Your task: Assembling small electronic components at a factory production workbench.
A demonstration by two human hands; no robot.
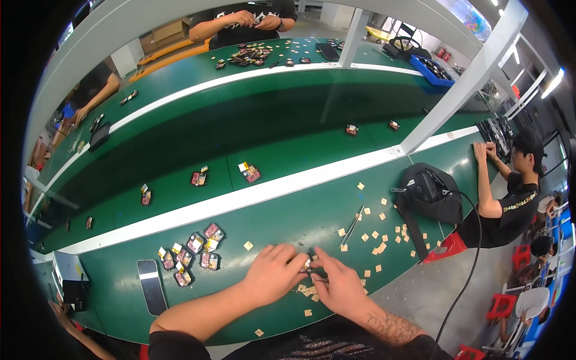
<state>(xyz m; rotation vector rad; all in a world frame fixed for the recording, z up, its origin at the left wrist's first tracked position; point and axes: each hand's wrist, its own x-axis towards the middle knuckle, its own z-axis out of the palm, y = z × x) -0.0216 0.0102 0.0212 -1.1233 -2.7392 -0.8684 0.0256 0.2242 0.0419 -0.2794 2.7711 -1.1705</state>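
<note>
My left hand [276,273] is closed around a small dark electronic module [308,264], mostly hidden by the fingers. My right hand [342,289] meets it from the other side, thumb and fingers pinched at the same module. Left of my hands sits a loose cluster of small black modules [195,243] with reddish faces and yellow-and-white tabs. Small square tan pieces [375,234] are scattered on the green table [288,216] to the right, some beside my right hand. Among them lie metal tweezers [352,228].
A phone [152,287] lies left of my left forearm. At right rest a black bag [429,195] and a black cable [477,252]. Beyond a white rail [240,209], more modules [251,172] lie on a green belt [288,132]. Co-workers sit right [510,198] and across [243,24].
</note>
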